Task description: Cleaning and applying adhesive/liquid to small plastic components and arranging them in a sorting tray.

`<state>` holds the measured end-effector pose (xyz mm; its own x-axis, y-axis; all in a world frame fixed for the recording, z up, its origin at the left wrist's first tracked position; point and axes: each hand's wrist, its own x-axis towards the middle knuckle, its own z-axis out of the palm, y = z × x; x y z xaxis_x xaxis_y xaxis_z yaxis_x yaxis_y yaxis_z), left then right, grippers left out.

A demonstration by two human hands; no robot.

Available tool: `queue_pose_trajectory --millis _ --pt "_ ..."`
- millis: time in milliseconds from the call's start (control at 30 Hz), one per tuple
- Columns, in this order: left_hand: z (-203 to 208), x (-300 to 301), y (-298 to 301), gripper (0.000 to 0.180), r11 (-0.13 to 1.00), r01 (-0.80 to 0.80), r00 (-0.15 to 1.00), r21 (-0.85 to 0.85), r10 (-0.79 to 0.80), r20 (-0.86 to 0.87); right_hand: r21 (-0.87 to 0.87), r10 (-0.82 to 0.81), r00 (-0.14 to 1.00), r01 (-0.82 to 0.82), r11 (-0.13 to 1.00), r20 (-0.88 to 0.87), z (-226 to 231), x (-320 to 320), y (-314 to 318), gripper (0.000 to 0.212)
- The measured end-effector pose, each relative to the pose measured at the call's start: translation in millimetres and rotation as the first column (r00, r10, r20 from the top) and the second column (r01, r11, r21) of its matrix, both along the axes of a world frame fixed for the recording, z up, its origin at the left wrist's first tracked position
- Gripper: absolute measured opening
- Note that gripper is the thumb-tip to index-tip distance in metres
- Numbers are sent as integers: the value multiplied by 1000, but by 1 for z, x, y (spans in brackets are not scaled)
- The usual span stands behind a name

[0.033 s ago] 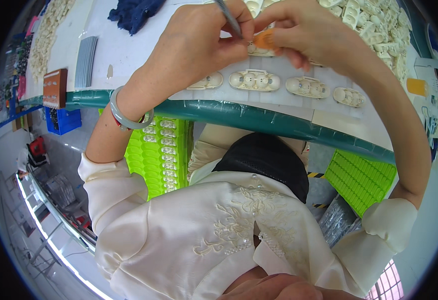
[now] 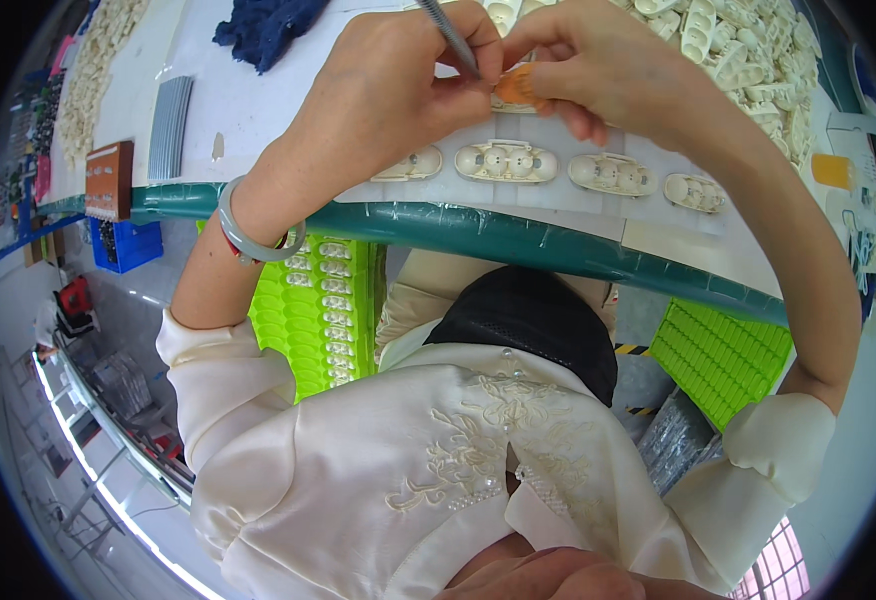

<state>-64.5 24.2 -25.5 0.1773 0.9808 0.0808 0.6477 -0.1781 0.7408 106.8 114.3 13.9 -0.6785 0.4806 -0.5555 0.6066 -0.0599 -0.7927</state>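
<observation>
My left hand is closed around a slim grey rod-shaped tool, which slants down between the fingers. Its tip is hidden. Fingertip to fingertip with it, my right hand has its fingers pinched together. A ribbed orange piece shows at those fingertips; whether it is worn or held I cannot tell. Under the hands lies a cream plastic part, mostly covered. Nearer me, a row of oblong cream plastic housings rests on the white table top, among them a wide housing, another housing and a smaller one.
Loose cream parts are heaped at the far right. A dark blue cloth, a grey ribbed block and a brown block lie leftward. A green edge borders the table. Below stand lime-green trays and a blue bin.
My right fingertips and the orange piece have shifted slightly left, closer to the left fingers. The grip of both hands looks the same.
</observation>
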Motion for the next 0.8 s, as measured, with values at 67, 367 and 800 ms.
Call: queue_pose_trajectory --millis 67,367,800 --pt "0 2 5 11 999 39 999 17 -39 -15 -24 95 991 -97 995 -95 -1 -1 1 18" --pt "21 -38 16 11 971 -174 877 -163 228 423 -24 -94 968 102 994 232 -12 -25 -2 15" --pt "0 -57 -14 11 987 20 985 -156 7 173 -11 -125 992 125 992 -1 -25 -8 -4 16"
